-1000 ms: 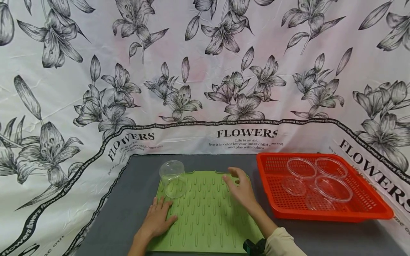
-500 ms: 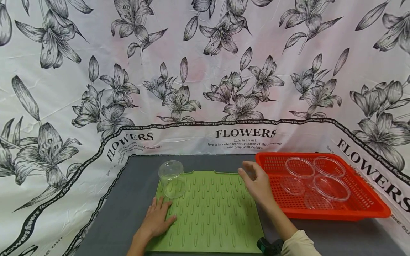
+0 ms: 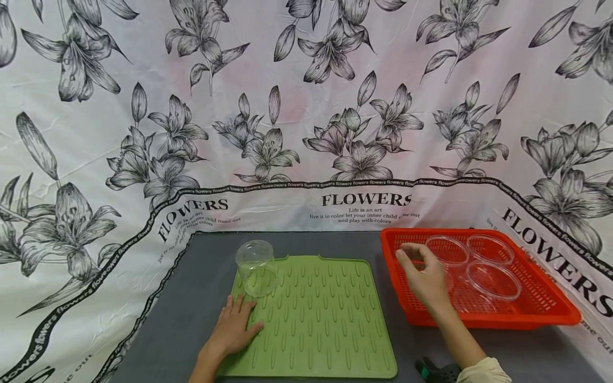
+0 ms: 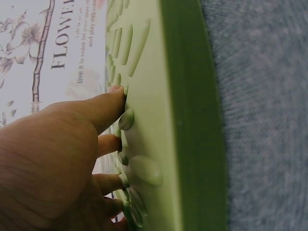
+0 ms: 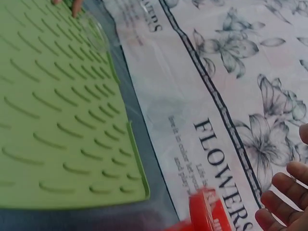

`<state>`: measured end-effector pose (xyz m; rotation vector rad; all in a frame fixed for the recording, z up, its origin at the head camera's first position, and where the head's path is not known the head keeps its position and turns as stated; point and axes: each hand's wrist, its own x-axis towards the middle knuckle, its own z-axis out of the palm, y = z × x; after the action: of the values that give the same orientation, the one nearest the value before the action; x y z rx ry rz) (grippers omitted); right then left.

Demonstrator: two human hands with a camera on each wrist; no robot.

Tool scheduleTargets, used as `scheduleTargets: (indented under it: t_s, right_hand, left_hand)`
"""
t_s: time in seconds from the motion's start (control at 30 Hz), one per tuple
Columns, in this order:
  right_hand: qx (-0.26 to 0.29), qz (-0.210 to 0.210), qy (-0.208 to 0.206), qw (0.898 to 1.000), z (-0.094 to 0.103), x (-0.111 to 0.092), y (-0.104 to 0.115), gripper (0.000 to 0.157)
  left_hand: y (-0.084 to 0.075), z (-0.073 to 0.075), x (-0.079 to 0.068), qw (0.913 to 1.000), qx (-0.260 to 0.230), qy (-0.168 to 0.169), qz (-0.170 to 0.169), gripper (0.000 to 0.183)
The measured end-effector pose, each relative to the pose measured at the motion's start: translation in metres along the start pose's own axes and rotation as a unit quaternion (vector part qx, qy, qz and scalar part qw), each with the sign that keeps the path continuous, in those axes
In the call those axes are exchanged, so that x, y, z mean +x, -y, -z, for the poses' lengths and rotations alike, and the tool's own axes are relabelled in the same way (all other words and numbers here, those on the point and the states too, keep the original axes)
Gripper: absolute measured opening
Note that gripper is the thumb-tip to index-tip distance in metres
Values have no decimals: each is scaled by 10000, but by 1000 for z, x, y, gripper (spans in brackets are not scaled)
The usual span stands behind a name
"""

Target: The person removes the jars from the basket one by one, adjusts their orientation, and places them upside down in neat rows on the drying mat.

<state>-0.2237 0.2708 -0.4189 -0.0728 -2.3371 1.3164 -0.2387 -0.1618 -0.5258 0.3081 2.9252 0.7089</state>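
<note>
My left hand (image 3: 234, 327) rests with fingers spread on the left edge of a green ridged mat (image 3: 316, 319). In the left wrist view its fingertips (image 4: 115, 96) touch the ridges. Just beyond those fingers a clear plastic cup (image 3: 257, 268) stands on the mat's far left corner. My right hand (image 3: 425, 276) is raised over the left side of a red basket (image 3: 503, 321), fingers loosely bent and holding nothing. Several clear plastic cups (image 3: 494, 280) stand inside the basket, one partly hidden behind this hand. The right wrist view catches only its fingers (image 5: 284, 192) at the lower right.
The mat lies on a dark grey table (image 3: 163, 330), left of the basket. A white curtain (image 3: 268, 207) printed with flowers rises behind the table and along both sides. A black and green wrist device (image 3: 433, 369) sits by the right sleeve.
From above the mat's far right part, my right hand has moved right to over the basket's left side. My left hand and the cup on the mat have stayed in place.
</note>
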Motion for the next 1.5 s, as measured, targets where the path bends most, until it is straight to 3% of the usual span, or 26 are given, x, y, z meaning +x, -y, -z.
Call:
scheduleTargets:
  t_s: [0.3,0.47,0.6,0.83,1.1,1.5]
  right_hand:
    - [-552,148,-390,9976,35,-2,-15,42]
    - [-1147,433,-707,9899,64,3,-28,44]
    - [-1435,365,-862,9852,87,6,-42,50]
    - [-2037,9,-750,9762,121,5,-67,69]
    - [-3089,-73,-280,9507,138,5,-95,96]
    - [-3824,-1236,268,9153,148,8,-107,129]
  left_hand:
    - [3,-1,-1,10000,-47,40,13,64]
    - [3,-1,-1,9999,-114,44,-11,64]
    - [3,-2,-1,9999,-97,8,-29,63]
    - [5,-3,-1,9999,-123,58,-25,63]
    - [8,-2,-2,9999,-138,69,-34,64]
    - [2,3,-3,9996,-257,38,-86,63]
